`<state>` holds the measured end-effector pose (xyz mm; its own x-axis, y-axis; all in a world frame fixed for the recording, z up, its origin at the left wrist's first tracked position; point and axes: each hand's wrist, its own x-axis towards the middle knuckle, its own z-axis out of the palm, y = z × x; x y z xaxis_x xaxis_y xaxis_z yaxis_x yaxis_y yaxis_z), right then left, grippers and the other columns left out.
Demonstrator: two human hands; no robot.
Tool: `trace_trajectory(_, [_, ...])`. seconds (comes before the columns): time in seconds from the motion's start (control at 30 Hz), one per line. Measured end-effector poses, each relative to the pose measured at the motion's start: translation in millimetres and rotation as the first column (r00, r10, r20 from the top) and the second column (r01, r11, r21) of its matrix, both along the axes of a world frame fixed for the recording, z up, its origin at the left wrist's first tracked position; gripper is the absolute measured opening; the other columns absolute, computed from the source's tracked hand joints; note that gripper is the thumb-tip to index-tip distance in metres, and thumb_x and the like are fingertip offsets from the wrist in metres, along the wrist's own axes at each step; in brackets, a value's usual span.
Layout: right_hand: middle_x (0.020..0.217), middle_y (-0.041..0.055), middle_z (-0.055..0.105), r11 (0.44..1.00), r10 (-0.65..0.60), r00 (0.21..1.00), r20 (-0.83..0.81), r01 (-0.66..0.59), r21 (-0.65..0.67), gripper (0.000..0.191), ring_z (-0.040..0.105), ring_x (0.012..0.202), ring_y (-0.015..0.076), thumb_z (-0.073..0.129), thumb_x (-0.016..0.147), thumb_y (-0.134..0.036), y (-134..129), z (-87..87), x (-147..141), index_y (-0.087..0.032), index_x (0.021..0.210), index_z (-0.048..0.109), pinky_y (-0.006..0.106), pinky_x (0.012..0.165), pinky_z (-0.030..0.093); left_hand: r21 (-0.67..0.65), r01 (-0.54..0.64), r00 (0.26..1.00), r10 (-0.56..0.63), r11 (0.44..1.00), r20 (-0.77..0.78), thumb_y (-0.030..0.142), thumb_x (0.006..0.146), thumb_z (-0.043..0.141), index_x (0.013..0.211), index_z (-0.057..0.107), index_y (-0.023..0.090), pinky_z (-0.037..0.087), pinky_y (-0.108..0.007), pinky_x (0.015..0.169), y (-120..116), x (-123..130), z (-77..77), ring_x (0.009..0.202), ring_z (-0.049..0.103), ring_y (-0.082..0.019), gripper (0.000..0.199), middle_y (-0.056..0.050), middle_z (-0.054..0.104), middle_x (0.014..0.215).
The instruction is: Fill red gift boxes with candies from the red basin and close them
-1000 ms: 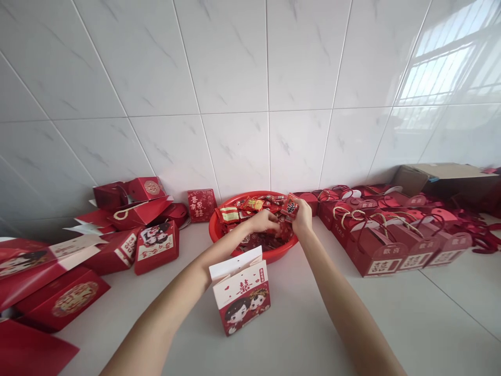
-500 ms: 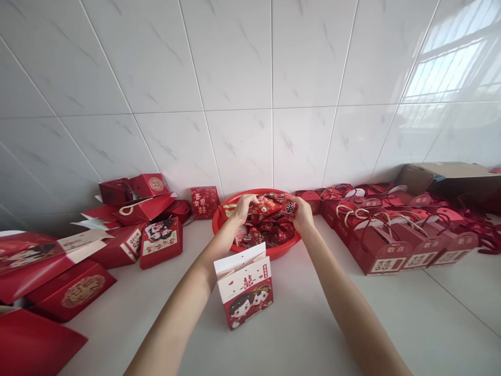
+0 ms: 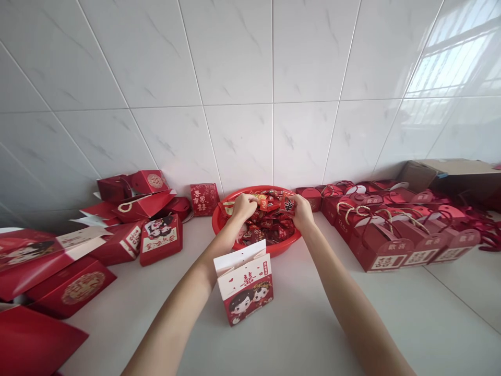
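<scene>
A red plastic basket point(image 3: 287, 243) holds a heap of red-wrapped sweets point(image 3: 270, 230). Over its left side is my left hand point(image 3: 245, 208), fingers closed and pointing in among the wrappers; whatever they grip is hidden. My right hand point(image 3: 302, 213), at the basket's right rim, pinches a small red sweet packet point(image 3: 288, 204) with dark lettering. Just in front of the basket, between my forearms, a red and white gift box point(image 3: 247, 292) with two cartoon figures stands upright, its white top flaps raised.
Red boxes point(image 3: 156, 201) lie piled on the left, some with flaps open. A flat red box point(image 3: 204, 200) leans near the tiled wall point(image 3: 238, 146). Rows of handled red boxes point(image 3: 387, 245) stand right, before a cardboard box point(image 3: 450, 167) and dark red ribbons point(image 3: 489, 235).
My left hand has dipped slightly, and the large red packet by its fingers is no longer held up. The right hand stays nearly in place with its packet. The view has shifted slightly.
</scene>
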<state>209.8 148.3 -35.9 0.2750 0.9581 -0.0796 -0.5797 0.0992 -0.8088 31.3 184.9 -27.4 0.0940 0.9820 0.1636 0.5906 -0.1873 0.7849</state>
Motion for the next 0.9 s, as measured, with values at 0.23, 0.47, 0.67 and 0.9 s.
trace_trajectory(0.23, [0.059,-0.0051,0.062,0.999,-0.037,0.998,0.056,0.035,0.035,0.009,0.06,0.055,0.0162,0.062,0.061,-0.021,1,-2.7,1,-0.023,0.061,0.053,0.027,0.047,0.049,-0.124,0.493,0.821,-0.508,0.861,-0.261,0.023,0.068,0.064,0.074,0.073,0.021,0.049,-0.027,0.076,-14,18,-11.0,0.079,0.066,-0.02,0.012,-0.001,0.073,0.08])
trace_trajectory(0.47, [0.061,-0.0049,0.063,0.998,-0.047,0.997,0.061,0.045,0.039,0.008,0.059,0.056,0.016,0.063,0.058,-0.022,1,-2.7,1,-0.023,0.062,0.055,0.028,0.049,0.049,-0.298,0.579,0.722,-0.647,0.759,-0.244,0.026,0.06,0.074,0.09,0.073,0.025,0.046,-0.025,0.071,-10,27,-38.0,0.086,0.066,-0.023,0.031,-0.002,0.076,0.092])
trace_trajectory(0.67, [0.059,-0.0056,0.062,0.999,-0.039,0.997,0.072,0.039,0.011,0.009,0.055,0.054,0.0146,0.065,0.056,-0.022,-1,-0.1,2,-0.023,0.06,0.057,0.026,0.046,0.047,-0.4,0.605,0.657,-0.715,0.689,-0.239,0.021,0.059,0.065,0.084,0.071,0.023,0.046,-0.028,0.069,-12,31,-35.2,0.077,0.064,-0.022,0.026,-0.001,0.074,0.088])
trace_trajectory(0.9, [0.057,-0.0055,0.061,0.998,-0.046,0.992,0.115,0.04,0.056,0.009,0.057,0.057,0.0163,0.065,0.058,-0.023,3,-5.6,3,-0.023,0.061,0.057,0.028,0.049,0.049,-0.373,0.576,0.752,-0.65,0.728,-0.108,0.023,0.06,0.067,0.076,0.068,0.023,0.044,-0.026,0.064,-15,28,-39.4,0.075,0.061,-0.021,0.015,0.0,0.071,0.078])
